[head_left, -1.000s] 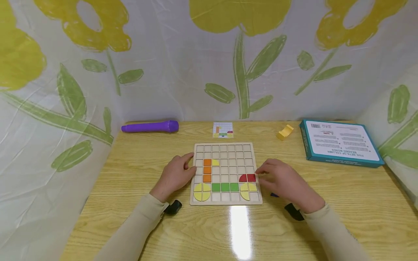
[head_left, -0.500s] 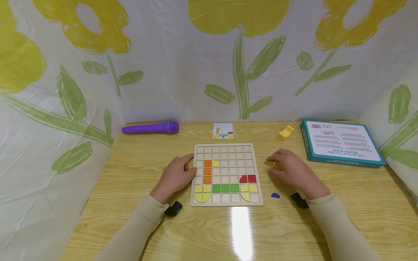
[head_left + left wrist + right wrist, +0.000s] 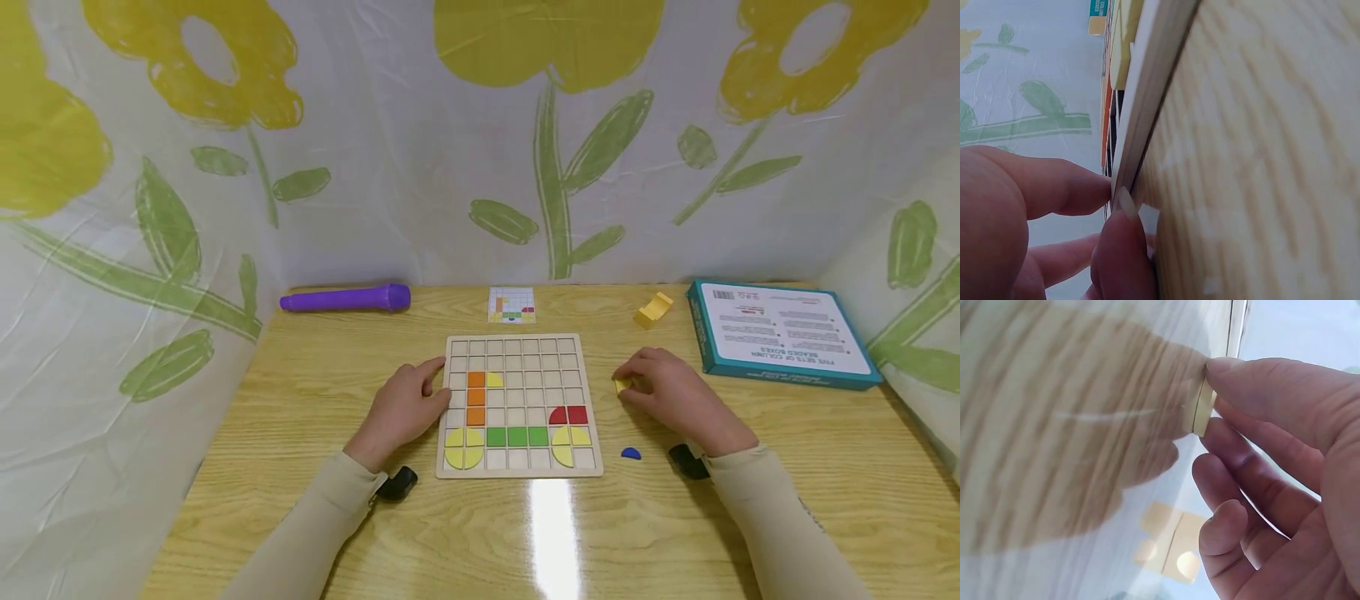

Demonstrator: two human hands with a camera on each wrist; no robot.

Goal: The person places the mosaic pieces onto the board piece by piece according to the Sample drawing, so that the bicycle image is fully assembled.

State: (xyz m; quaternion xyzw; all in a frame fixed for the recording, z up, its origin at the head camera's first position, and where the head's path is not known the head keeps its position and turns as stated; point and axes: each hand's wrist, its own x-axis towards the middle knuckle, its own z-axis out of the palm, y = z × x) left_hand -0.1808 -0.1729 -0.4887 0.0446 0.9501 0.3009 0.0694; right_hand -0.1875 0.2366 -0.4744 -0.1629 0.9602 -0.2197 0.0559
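Note:
A square wooden grid board point(image 3: 516, 475) lies on the table, with orange, yellow, green and red tiles in some of its cells. My left hand point(image 3: 401, 410) touches the board's left edge with thumb and a finger set apart; the left wrist view shows both tips against the board's side point(image 3: 1154, 81). To the right of the board, my right hand point(image 3: 670, 398) pinches a small yellow tile point(image 3: 1202, 412) at the table surface. Its full outline is hidden by the fingers. A blue half-round tile point(image 3: 631, 453) lies just below that hand.
Behind the board lies a small pattern card point(image 3: 512, 306). A purple microphone-shaped thing point(image 3: 345, 297) is at back left. At back right are a yellow-orange holder point(image 3: 654, 310) and a teal-edged box point(image 3: 783, 333). A flower-painted sheet point(image 3: 360, 192) hangs behind the table.
My right hand has moved from the board's right edge outward to the right, onto the yellow tile, uncovering the blue tile. The left hand has stayed at the board's edge.

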